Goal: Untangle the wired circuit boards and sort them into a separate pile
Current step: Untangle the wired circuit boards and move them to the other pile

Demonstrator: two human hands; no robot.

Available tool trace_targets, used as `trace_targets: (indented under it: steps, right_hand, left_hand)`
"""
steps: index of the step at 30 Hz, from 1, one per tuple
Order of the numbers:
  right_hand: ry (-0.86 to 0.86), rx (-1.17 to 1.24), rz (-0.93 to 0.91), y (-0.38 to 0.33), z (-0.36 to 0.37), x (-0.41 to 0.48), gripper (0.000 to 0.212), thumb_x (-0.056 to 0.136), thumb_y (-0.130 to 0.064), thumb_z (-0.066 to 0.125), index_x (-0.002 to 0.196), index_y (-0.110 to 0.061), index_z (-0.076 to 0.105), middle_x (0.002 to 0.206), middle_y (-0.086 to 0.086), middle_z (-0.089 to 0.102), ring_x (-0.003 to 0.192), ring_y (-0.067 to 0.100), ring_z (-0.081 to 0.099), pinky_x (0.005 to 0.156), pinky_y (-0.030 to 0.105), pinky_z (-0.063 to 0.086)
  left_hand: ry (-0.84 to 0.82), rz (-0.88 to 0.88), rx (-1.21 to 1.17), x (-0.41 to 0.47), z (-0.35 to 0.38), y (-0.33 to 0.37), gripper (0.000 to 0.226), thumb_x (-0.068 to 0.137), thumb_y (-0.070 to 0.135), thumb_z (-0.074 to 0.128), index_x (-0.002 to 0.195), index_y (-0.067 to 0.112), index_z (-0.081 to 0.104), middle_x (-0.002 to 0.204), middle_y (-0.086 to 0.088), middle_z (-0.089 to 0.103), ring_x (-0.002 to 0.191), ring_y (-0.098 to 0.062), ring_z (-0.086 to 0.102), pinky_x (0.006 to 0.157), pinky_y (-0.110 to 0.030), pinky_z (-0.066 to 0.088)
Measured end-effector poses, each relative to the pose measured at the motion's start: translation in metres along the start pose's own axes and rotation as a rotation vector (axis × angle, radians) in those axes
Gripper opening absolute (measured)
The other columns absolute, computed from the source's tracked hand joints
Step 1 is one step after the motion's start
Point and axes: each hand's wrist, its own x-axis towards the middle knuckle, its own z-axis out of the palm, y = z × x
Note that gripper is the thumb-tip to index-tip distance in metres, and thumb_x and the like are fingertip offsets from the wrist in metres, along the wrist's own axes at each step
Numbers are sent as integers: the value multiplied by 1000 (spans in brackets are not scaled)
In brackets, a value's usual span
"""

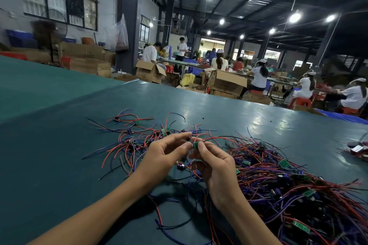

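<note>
My right hand [215,167] pinches a small green circuit board [196,145] above the counter [59,165], and my left hand [165,157] pinches its wires [211,139] just beside. The tangled heap [288,185] spreads right toward the near edge. The looser pile [139,135] lies left, with open counter beyond both.

Body in view: two hands and two forearms.

Left hand [165,157] and left forearm [95,205]: bare over the whole visible length, from the near left frame edge to the fingertips.

Right hand [215,167] and right forearm [245,219]: bare likewise, from the near frame edge to the fingertips.

Forearms: slender, narrowing at the wrists.

Fingers [175,137]: long and slim, with knuckle creases visible.

Nails [200,146]: short. Finer detail is too small to tell.
</note>
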Motion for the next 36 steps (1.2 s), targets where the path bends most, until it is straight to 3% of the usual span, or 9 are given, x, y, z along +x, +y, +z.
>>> trace_targets:
  steps: [9,14,20,26,31,34,36]
  right_hand:
    - [8,-74,-27,5,-3,2,13,91,-3,66,101,-4,74,88,12,70,77,22,60,57,26,50]
    - [-3,-167,-54,5,-5,0,12,90,-7,70,98,-10,79,87,7,75,76,15,65,61,23,53]
    - [7,-288,-127,4,-6,-1,17,87,-4,74,102,-12,79,90,11,77,79,14,69,66,25,56]
    - [38,-253,-115,8,-4,0,18,85,2,74,99,-8,78,86,14,77,73,14,69,63,22,56]
    - [37,-200,-64,6,-5,1,21,82,3,76,101,-6,78,90,17,76,77,16,71,66,22,56]
    - [-17,-95,-23,4,-5,0,20,84,8,72,102,-1,76,94,21,75,84,22,73,67,26,59]
    - [-38,-63,40,4,-5,0,26,87,14,61,99,-3,77,97,22,75,88,25,73,70,28,59]
  left_hand:
    - [20,-31,-261,8,-7,-12,36,76,31,84,110,21,77,111,-9,76,86,-9,68,67,-21,53]
    - [6,-48,-297,9,-10,-12,43,69,32,88,110,25,76,107,-11,76,91,-15,71,61,-21,51]
    - [-10,-187,-366,14,-14,-14,70,57,28,93,122,25,67,96,-10,77,68,-16,62,54,-23,46]
    - [-23,-145,-374,15,-17,-16,60,63,18,89,119,26,70,95,-8,74,71,-14,64,53,-23,47]
    - [-69,-137,-307,11,-12,-12,34,76,19,80,110,23,77,89,0,70,81,-17,69,62,-25,54]
    - [-132,-131,-209,7,-11,-10,22,80,22,83,100,17,78,96,-13,76,87,-25,73,67,-28,57]
    - [-94,-181,-275,6,-9,-9,13,79,18,83,91,14,79,89,-18,75,80,-26,73,65,-30,58]
